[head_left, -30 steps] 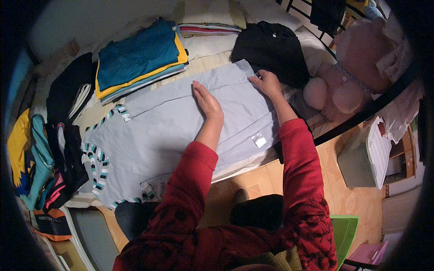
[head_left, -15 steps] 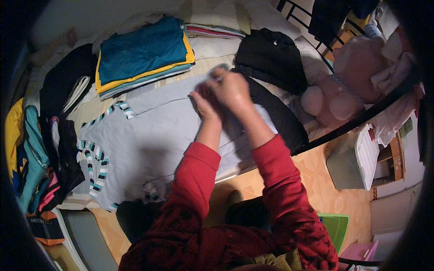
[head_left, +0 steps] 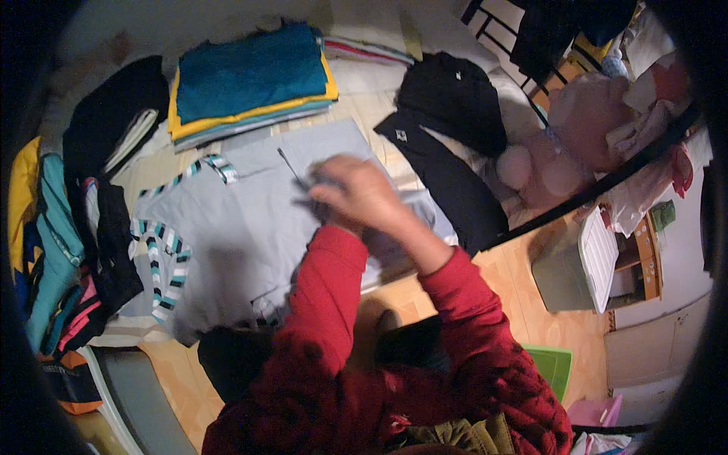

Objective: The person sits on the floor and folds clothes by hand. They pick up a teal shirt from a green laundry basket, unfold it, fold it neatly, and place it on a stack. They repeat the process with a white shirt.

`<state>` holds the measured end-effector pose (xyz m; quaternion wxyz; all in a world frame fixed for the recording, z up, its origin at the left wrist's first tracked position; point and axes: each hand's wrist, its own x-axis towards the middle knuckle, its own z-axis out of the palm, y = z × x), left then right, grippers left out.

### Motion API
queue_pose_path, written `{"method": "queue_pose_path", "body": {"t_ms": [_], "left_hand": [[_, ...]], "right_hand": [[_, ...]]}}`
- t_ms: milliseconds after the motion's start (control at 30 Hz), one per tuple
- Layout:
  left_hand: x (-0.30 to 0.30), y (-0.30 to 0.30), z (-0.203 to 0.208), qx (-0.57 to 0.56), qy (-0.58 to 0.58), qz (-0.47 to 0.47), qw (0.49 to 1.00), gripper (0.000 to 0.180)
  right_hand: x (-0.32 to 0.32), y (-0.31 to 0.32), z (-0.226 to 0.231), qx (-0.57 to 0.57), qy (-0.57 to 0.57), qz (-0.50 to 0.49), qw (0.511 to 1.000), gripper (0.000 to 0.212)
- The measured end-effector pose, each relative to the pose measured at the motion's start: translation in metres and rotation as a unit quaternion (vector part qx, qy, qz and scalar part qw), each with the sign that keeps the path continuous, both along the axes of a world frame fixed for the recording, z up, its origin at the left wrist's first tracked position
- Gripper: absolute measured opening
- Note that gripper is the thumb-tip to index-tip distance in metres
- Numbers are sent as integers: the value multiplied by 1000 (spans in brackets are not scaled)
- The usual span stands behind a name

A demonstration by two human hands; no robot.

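Note:
A pale grey shirt (head_left: 227,205) with black, white and teal striped trim (head_left: 168,265) lies spread before me, its neck end at the left. Over its right part is my right hand (head_left: 355,191), fingers curled in and partly blurred; what they close on does not show. My left hand (head_left: 345,222) is beneath and behind the right one, so its fingers are mostly hidden. A thin dark stick-like thing (head_left: 290,165) slants across the cloth and ends close to the right fingertips. I cannot tell whether it is held.
Behind the shirt is a folded stack of teal and yellow clothes (head_left: 250,80). Black garments (head_left: 451,98) lie right, with dark and coloured clothes (head_left: 98,250) left. A black bed rail (head_left: 576,201), a pink plush toy (head_left: 565,148) and a lidded grey bin (head_left: 565,269) stand further right.
Both hands have come nearer to me and slightly left, away from the shirt's far right corner. That corner now lies flat, and the thin dark thing shows. The view has shifted slightly.

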<state>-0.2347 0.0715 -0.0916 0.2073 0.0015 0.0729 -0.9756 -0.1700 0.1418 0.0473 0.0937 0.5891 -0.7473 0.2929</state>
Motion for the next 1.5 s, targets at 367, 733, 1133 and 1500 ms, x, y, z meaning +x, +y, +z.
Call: {"method": "queue_pose_path", "body": {"t_ms": [367,733,1133,1500], "left_hand": [[2,-9,10,-61,-7,-36,997,41],[13,-43,35,-176,-102,-60,977,35],[193,79,51,-800,-317,136,491,22],[175,110,49,-971,-210,35,108,31]], "right_hand": [[-24,159,-34,-33,-311,-219,924,55],[-5,165,-37,-185,-195,-237,933,17],[9,164,-51,-212,-188,-286,916,20],[31,172,-52,-181,-98,-121,971,24]]}}
